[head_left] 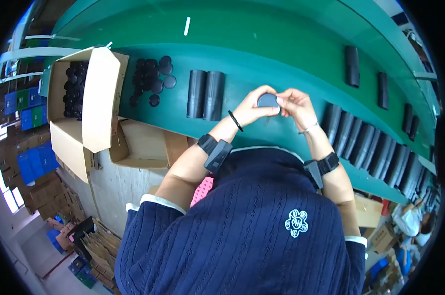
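In front of my chest, both hands meet at a round dark cap (267,101), seen flat face up. My left hand (254,105) grips it from the left, fingers behind and thumb along its near edge. At its right edge, my right hand (297,108) pinches with thumb and forefinger. Whether a tube sits below the cap is hidden by the fingers. Two black tubes, a left one (197,93) and a right one (213,96), lie side by side on the green table (247,64) to the left of my hands. Farther left are several loose black caps (157,86).
An open cardboard box (100,105) of black caps stands at the left, another carton (141,142) below the table edge. A long row of black tubes (365,142) lines the right side. More tubes (352,66) rest on the far green surface. People (409,219) are at far right.
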{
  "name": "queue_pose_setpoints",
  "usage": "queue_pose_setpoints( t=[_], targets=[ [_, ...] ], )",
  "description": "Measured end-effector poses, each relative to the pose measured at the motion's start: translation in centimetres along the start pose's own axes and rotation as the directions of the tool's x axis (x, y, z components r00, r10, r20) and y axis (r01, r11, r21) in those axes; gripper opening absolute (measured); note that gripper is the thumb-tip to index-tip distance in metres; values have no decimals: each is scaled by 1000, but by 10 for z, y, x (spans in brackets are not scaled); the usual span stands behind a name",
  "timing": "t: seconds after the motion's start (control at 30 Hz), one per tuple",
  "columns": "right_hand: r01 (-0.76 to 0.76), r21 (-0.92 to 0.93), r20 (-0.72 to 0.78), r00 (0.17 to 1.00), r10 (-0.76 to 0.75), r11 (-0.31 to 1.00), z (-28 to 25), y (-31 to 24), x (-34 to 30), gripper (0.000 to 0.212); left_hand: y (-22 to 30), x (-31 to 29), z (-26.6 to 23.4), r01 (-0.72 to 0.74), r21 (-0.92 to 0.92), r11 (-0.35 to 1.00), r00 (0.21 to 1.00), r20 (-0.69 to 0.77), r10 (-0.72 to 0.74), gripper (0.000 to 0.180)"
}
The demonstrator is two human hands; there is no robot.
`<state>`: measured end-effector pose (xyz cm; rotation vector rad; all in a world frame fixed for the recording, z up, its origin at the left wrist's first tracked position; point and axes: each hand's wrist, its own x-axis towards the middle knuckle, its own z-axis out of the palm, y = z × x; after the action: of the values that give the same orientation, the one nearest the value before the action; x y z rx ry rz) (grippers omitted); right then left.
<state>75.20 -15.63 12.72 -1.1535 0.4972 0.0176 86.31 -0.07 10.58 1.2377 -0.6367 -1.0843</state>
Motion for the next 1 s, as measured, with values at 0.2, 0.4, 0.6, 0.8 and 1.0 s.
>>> queue_pose_setpoints(
  t=[0.2,0.4,0.6,0.8,1.0],
  targets=[
    [299,-538,234,951,-201,788,-15,18,-16,93,10,-1,-5,-93,-690,717,987,33,160,39],
    [153,-689,52,985,-162,708,-19,37,-19,76,-14,-7,11,-84,-186,979,990,-128,61,75],
    [67,5,0,998,-67,998,-28,7,-29,34,-4,-9,9,-129,143,981,987,112,114,74],
    [39,101,-30,999,-36,994,-16,10,-38,34,-2,-11,14,-171,292,941,979,155,130,74],
    [49,110,0,999,-49,993,-19,24,-36,34,-14,-10,25,-95,202,975,995,34,90,67]
  ],
)
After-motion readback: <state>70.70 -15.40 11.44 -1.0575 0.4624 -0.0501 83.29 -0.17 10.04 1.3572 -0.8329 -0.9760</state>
